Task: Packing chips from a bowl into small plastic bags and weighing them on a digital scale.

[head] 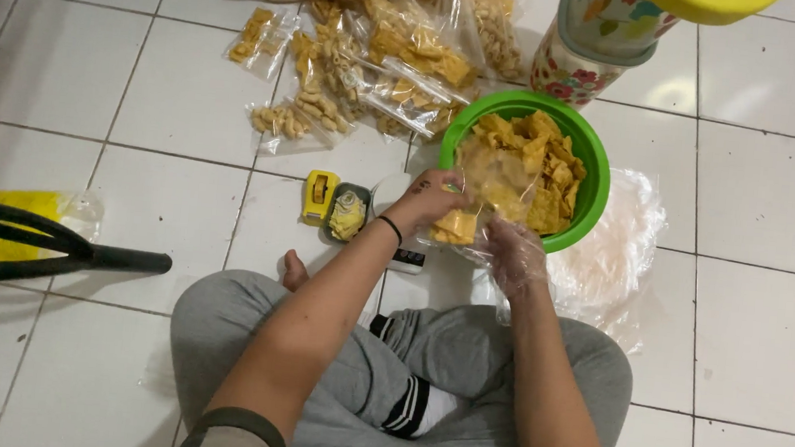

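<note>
Seated cross-legged on the white tiled floor [760,190]. Left hand [429,197] pinching the mouth of a small clear bag [472,211] partly filled with yellow chips, held just in front of the green bowl [595,189] heaped with the same chips. Right hand [516,256], in a thin plastic glove, closed around the bag's lower side. Filled snack bags [375,56] piled beyond.

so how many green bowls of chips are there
1. The green bowl sits on the floor ahead of the knees, just past the left hand and right hand holding a bag.
</note>
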